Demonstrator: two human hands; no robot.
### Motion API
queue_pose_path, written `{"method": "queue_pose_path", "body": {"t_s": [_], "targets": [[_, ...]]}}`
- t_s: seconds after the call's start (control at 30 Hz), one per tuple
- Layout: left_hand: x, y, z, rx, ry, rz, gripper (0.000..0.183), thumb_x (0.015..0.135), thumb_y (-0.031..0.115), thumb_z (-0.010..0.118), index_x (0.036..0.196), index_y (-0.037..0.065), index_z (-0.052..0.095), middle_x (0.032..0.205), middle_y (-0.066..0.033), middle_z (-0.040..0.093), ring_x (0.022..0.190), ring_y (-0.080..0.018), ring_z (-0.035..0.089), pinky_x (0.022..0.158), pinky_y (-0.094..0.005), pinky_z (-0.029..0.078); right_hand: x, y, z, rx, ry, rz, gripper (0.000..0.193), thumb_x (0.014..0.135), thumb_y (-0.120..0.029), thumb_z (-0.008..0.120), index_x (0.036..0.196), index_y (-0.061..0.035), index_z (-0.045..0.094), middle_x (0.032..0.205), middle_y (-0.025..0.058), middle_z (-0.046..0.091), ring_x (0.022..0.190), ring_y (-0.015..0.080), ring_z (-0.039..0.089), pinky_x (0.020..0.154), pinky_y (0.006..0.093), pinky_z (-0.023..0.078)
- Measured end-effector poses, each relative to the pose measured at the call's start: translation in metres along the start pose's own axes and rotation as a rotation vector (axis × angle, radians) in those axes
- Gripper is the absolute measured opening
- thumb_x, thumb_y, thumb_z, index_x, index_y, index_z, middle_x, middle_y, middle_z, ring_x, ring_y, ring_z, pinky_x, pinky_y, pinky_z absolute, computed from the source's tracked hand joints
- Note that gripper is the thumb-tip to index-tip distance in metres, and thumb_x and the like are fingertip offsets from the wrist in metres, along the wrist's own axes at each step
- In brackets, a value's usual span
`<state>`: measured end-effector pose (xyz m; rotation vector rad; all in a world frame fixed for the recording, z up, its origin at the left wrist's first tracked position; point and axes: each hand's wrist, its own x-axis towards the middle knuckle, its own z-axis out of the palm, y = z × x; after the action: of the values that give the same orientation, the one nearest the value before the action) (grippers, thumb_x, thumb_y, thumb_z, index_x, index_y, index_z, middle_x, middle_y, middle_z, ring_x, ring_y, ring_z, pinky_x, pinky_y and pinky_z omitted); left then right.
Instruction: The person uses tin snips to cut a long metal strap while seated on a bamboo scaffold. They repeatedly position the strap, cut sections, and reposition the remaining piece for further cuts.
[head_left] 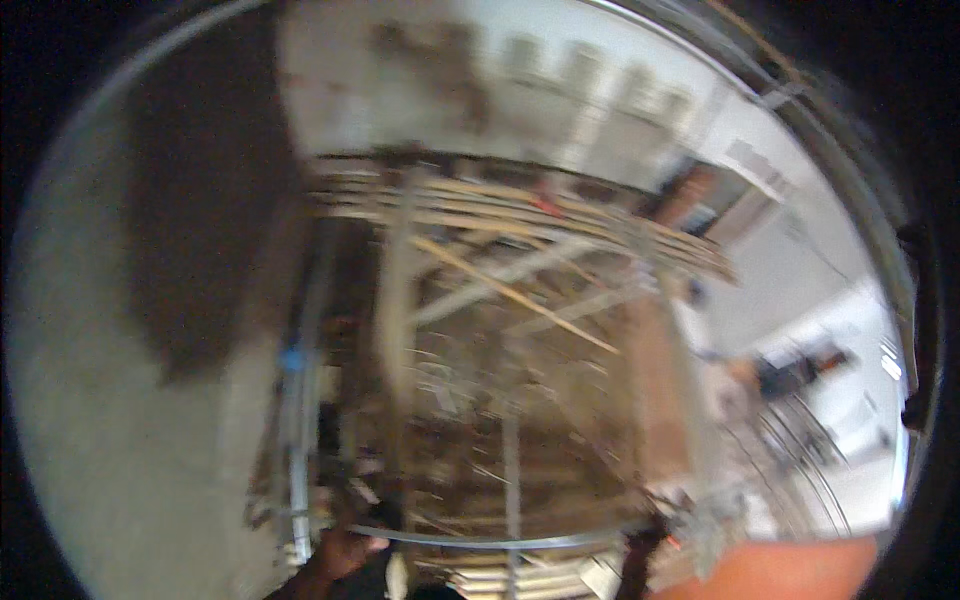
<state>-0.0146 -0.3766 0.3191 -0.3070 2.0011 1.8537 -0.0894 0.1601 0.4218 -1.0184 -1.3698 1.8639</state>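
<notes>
A long, thin pale strip (480,543) stretches across the lower part of the head view, bowed slightly. Its left end meets my left hand (343,556), whose fingers are closed around it. At the other end the strip runs into my right hand (640,553), which looks closed on it, though dark and smeared by motion. Beyond the strip lies a brown work surface (550,470), littered with small scraps and offcuts I cannot make out. What the strip is made of does not show.
Long wooden strips (480,200) lie stacked along the far side, and a thin stick (520,297) slants across the middle. A pale upright bar (395,300) stands on the left. An orange rounded thing (800,570) is at the lower right, and metal rods (810,455) lie farther right.
</notes>
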Motion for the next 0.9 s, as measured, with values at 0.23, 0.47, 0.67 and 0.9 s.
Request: {"method": "queue_pose_path", "body": {"t_s": [0.23, 0.47, 0.67, 0.9], "targets": [[0.030, -0.002, -0.041, -1.808, -0.186, -0.601, 0.044, 0.103, 0.032, 0.060, 0.129, -0.003, 0.061, 0.114, -0.0207, 0.067, 0.106, -0.0359, 0.066, 0.092, -0.0523, 0.054, 0.013, 0.009, 0.097, 0.212, 0.003, 0.154, 0.021, 0.087, -0.011, 0.075, 0.107, -0.0074, 0.069, 0.093, 0.0071, 0.071, 0.089, 0.0212, 0.068, 0.070, 0.0365, 0.054], [0.043, 0.051, -0.105, -1.375, 0.272, -0.174, 0.053, 0.101, 0.035, 0.058, 0.132, -0.008, 0.061, 0.129, -0.0263, 0.066, 0.120, -0.0391, 0.064, 0.110, -0.0521, 0.048, 0.045, -0.068, 0.153, 0.187, -0.173, -0.016, 0.023, 0.094, -0.013, 0.066, 0.112, -0.0004, 0.064, 0.094, 0.0112, 0.069, 0.083, 0.0283, 0.070, 0.078, 0.0451, 0.060], [0.030, 0.100, -0.197, -1.400, 0.197, 0.158, 0.049, 0.105, 0.033, 0.056, 0.132, -0.007, 0.062, 0.126, -0.0215, 0.070, 0.120, -0.0349, 0.066, 0.113, -0.0501, 0.047, 0.113, -0.154, 0.184, 0.244, -0.196, -0.044, 0.021, 0.098, -0.021, 0.063, 0.112, -0.0060, 0.060, 0.102, 0.0114, 0.069, 0.094, 0.0304, 0.069, 0.083, 0.0566, 0.059], [0.047, 0.216, -0.135, -0.604, 0.231, 0.138, 0.041, 0.106, 0.029, 0.056, 0.133, -0.001, 0.063, 0.122, -0.0158, 0.072, 0.114, -0.0303, 0.068, 0.105, -0.0436, 0.051, 0.119, -0.194, 0.243, 0.267, -0.139, -0.087, 0.025, 0.095, -0.020, 0.065, 0.115, -0.0066, 0.059, 0.106, 0.0122, 0.069, 0.096, 0.0299, 0.068, 0.083, 0.0554, 0.059]]}}
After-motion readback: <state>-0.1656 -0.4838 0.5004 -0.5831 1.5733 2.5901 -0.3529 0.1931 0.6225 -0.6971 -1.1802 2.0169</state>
